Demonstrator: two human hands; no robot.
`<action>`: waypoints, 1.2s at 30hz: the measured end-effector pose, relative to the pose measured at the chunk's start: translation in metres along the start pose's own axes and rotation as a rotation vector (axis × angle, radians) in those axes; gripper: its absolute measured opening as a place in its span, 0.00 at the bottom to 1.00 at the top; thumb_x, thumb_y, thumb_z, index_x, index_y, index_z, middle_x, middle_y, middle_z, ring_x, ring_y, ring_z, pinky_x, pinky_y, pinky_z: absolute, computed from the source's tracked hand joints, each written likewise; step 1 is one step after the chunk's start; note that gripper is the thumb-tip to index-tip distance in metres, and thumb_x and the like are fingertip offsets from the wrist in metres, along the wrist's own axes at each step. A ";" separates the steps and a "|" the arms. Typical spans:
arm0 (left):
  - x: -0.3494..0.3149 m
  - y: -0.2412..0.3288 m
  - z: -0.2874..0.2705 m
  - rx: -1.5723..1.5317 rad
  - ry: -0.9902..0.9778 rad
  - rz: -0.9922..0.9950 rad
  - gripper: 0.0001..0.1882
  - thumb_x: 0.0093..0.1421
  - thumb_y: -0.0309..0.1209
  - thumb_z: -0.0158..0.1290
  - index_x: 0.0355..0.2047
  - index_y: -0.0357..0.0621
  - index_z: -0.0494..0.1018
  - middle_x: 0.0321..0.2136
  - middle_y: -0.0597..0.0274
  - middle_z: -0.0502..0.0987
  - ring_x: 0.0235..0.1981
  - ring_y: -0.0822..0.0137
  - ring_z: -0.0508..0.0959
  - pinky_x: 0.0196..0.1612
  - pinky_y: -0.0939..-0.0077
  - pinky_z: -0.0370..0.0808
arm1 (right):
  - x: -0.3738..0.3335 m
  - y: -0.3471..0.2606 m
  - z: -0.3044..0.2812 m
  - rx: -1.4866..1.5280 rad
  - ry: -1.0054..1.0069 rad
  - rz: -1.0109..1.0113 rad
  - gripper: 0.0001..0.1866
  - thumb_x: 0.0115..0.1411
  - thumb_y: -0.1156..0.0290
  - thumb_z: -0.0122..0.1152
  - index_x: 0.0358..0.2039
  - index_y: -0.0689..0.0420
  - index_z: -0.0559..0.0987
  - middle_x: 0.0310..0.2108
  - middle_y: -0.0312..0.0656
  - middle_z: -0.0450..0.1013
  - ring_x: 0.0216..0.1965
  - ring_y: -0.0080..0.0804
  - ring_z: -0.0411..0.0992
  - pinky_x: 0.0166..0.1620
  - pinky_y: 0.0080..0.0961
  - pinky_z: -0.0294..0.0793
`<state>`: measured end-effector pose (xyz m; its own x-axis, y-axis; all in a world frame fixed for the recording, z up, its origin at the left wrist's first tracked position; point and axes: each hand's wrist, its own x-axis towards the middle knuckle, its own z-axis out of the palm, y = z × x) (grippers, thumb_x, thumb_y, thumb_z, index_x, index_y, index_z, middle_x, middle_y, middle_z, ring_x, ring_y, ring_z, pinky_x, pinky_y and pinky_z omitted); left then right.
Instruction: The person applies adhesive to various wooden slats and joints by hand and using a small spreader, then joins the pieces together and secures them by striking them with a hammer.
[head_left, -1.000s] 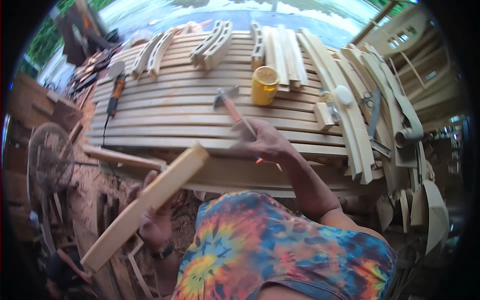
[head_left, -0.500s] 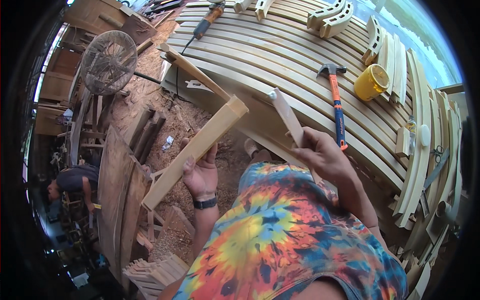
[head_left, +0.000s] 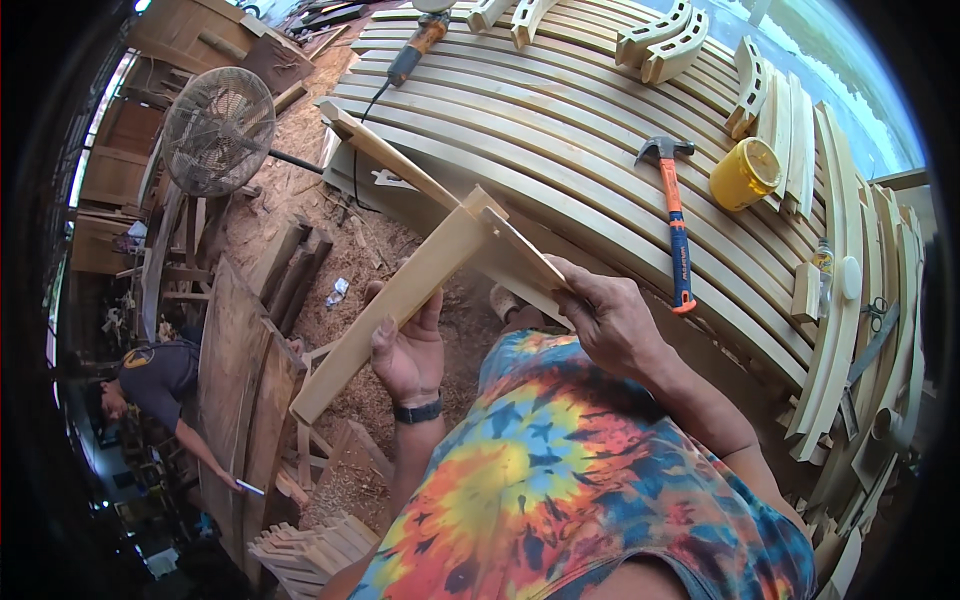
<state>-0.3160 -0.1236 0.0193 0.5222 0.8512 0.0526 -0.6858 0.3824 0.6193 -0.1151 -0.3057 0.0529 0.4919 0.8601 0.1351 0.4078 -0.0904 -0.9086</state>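
My left hand (head_left: 410,355), with a dark band at the wrist, is closed around a square wooden post (head_left: 370,325) held at a slant. A narrower wooden rail (head_left: 390,157) runs from the post's upper end toward the far left; I cannot tell whether the two are joined. My right hand (head_left: 612,312) grips a flat thin wooden stick (head_left: 527,247) by its near end. Its far tip lies against or right beside the post's upper end. The white dab seen on that tip earlier is now hidden.
A slatted wooden surface (head_left: 560,120) carries a claw hammer (head_left: 675,225), a yellow tub (head_left: 745,175), a corded power tool (head_left: 415,55) and curved slotted pieces (head_left: 665,45). At left stand a fan (head_left: 218,130) and wooden boards (head_left: 235,380). A co-worker (head_left: 160,385) bends there, holding a white stick-like item.
My right hand has moved left and brought the stick's tip to the post's upper end. My left hand has barely shifted with the post. The co-worker's arm now reaches lower, toward the boards.
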 end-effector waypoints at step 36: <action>-0.009 -0.012 0.050 0.229 -0.165 0.137 0.31 0.63 0.34 0.61 0.64 0.44 0.63 0.67 0.40 0.64 0.69 0.49 0.66 0.70 0.49 0.69 | -0.002 -0.001 0.011 -0.170 0.221 -0.152 0.32 0.61 0.71 0.69 0.65 0.56 0.72 0.26 0.48 0.72 0.24 0.46 0.73 0.29 0.41 0.73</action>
<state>-0.2872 -0.1543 0.0509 0.5212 0.8120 0.2626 -0.6328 0.1613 0.7573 -0.1250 -0.3016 0.0491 0.5630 0.7420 0.3641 0.6031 -0.0676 -0.7948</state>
